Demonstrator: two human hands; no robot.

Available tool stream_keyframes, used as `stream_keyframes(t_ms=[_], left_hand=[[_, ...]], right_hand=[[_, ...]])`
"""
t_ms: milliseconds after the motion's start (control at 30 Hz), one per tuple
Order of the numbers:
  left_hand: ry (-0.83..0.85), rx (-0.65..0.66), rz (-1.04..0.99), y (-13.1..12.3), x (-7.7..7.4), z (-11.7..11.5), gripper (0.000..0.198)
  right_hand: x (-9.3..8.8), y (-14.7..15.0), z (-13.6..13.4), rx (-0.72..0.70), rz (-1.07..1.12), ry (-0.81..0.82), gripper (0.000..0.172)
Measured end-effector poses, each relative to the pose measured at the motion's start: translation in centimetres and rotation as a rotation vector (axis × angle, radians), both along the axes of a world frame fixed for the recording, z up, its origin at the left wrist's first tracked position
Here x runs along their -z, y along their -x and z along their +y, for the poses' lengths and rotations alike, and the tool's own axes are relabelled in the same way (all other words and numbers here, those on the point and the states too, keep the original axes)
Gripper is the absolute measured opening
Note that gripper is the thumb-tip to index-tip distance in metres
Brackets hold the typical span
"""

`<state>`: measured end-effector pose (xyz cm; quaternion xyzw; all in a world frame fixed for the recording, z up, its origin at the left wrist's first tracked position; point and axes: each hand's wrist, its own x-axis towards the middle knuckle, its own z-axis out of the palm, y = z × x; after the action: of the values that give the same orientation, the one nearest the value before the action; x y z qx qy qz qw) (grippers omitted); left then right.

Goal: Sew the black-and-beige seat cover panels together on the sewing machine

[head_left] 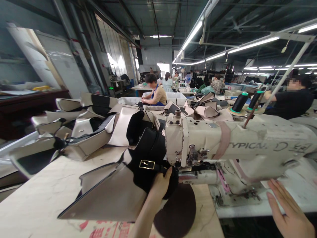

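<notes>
A beige and black handbag lies on its side, with a gold buckle on its black strap. My left hand is closed on the bag's black part just beside the buckle, close to the sewing machine's needle area; its fingertips are partly hidden. The sewing machine is off-white and marked TYPICAL. Low at the right, my right hand has its fingers stretched out and holds nothing. It is by the machine's base, and I cannot tell whether it touches it.
Several similar bags are piled along the left and behind the machine. A dark round pad lies on the wooden board in front. Black thread spools stand behind the machine. Co-workers sit farther back, one at the right.
</notes>
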<state>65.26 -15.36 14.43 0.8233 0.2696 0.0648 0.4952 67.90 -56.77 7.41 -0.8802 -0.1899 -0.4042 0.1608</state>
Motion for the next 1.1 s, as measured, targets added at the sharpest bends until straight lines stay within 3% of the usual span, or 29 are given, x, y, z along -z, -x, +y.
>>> stream_keyframes(t_ms=[133,233,300,400,500,600,700,867,1100], left_hand=[[-0.013,-0.015,0.039,-0.5,0.2,0.1,0.038],[-0.032,-0.023,0.062,-0.8,0.4,0.2,0.038],[-0.038,-0.018,0.063,-0.9,0.4,0.2,0.039],[-0.026,-0.005,0.059,-0.9,0.4,0.3,0.041],[-0.014,0.005,0.050,-0.9,0.2,0.3,0.041],[-0.017,-0.005,0.040,-0.8,0.0,0.3,0.039],[-0.015,-0.022,0.049,-0.8,0.0,0.4,0.039],[0.017,-0.020,0.065,-1.0,0.7,0.5,0.035],[0.077,-0.003,0.036,-2.5,1.4,1.2,0.023]], right_hand=[[-4.4,0.1,0.4,0.041,-0.044,0.028,0.048],[-6.3,2.2,4.1,0.045,-0.046,-0.158,0.038],[-6.2,4.0,8.4,-0.034,0.085,-0.377,0.027],[-5.0,5.6,16.3,-0.266,0.681,-0.704,0.039],[-4.2,4.8,23.4,-0.466,1.015,-0.864,0.046],[-3.8,3.2,28.0,-0.570,1.208,-1.054,0.044],[-3.2,2.5,30.0,-0.581,1.235,-1.199,0.042],[-2.2,3.0,31.0,-0.540,1.268,-1.432,0.042],[-2.8,2.5,31.9,-0.454,1.227,-1.592,0.043]])
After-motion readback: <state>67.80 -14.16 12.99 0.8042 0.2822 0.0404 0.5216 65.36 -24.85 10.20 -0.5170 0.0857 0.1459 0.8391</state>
